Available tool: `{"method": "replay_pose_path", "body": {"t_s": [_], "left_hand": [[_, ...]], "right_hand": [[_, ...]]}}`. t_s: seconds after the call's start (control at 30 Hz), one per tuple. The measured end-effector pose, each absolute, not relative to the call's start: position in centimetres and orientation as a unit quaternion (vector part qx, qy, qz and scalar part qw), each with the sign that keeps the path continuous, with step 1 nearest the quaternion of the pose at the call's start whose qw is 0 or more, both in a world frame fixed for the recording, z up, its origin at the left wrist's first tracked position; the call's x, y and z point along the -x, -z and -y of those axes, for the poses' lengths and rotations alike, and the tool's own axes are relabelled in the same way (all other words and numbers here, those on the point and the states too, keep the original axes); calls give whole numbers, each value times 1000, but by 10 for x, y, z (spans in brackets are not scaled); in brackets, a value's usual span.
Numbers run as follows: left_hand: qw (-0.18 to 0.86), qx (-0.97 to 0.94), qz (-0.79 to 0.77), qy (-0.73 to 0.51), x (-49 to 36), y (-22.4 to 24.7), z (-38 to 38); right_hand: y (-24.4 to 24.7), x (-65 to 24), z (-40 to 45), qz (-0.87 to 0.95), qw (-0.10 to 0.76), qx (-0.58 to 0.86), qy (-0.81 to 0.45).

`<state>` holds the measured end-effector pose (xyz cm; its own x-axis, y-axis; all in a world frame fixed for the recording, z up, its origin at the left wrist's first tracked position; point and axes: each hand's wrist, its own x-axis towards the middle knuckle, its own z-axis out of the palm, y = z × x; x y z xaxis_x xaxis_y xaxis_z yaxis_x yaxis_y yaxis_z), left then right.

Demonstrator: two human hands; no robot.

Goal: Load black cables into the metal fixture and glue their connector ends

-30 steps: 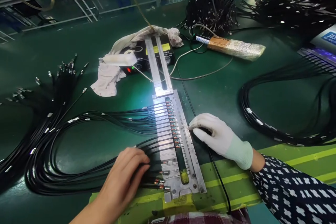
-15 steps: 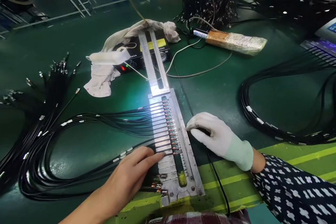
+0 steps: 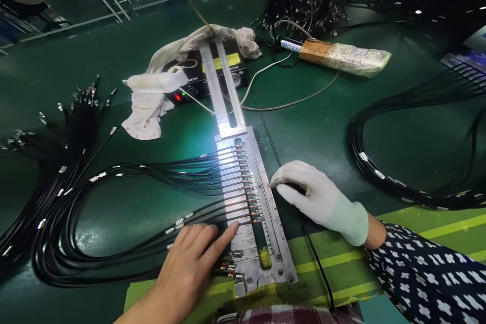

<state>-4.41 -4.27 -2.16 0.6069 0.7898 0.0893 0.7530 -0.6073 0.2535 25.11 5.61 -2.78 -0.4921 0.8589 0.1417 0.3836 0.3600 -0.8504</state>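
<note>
A slotted metal fixture (image 3: 243, 243) lies lengthwise in front of me, with a row of black cables (image 3: 205, 162) laid across it from the left. The cables' stripped, coppery ends (image 3: 248, 190) line up over its long slot. My bare left hand (image 3: 197, 248) rests over the cables at the fixture's left edge, fingers apart, one fingertip on the metal. Several loose cable ends (image 3: 228, 267) stick out beneath that hand. Against the fixture's right edge is my white-gloved right hand (image 3: 307, 190), thumb and fingers curved with a gap between them; nothing shows in it.
A black control box (image 3: 193, 92) with a cloth (image 3: 146, 116) and a white handpiece (image 3: 157, 82) stands behind the fixture. A wrapped tool (image 3: 341, 57) lies back right. Cable bundles (image 3: 85, 121) lie left, with more cables (image 3: 372, 167) right and at the back.
My left hand has shifted slightly and its fingers are more spread, the thumb side stretched onto the fixture. My right hand stays by the fixture's edge. The view has moved slightly.
</note>
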Motion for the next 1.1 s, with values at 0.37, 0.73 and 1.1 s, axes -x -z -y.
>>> {"method": "replay_pose_path", "body": {"t_s": [0.37, 0.73, 1.1], "left_hand": [[274, -804, -514, -121, 55, 5, 57], [242, -817, -459, -251, 26, 12, 48], [262, -865, -404, -142, 29, -2, 26]], "right_hand": [[30, -256, -43, 784, 295, 396, -377], [30, -254, -42, 778, 289, 411, -378], [29, -254, -45, 772, 291, 409, -391]]}}
